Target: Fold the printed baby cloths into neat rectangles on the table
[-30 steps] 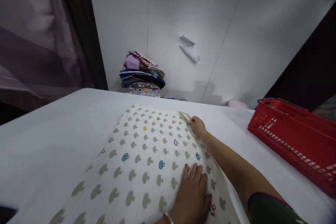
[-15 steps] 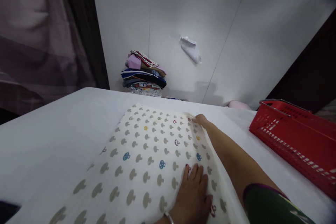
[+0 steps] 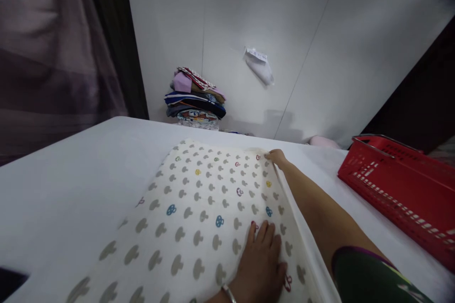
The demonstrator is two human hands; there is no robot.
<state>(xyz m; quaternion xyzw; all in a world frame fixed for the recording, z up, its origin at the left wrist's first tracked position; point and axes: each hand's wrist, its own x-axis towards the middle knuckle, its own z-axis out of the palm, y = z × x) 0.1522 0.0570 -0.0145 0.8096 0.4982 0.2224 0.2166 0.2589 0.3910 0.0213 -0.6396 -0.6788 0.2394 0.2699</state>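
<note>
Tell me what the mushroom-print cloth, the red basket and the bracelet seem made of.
Mushroom-print cloth: probably matte cotton, judging by its dull, softly bending surface. Red basket: likely smooth plastic, given its solid color and slotted side. Bracelet: perhaps polished metal; it looks silvery.

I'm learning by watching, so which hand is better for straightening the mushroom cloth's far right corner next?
Probably the right hand: it's touching the mushroom cloth at its far right corner. The left hand lies flat on it, nearer the camera, so has farther to reach.
</note>
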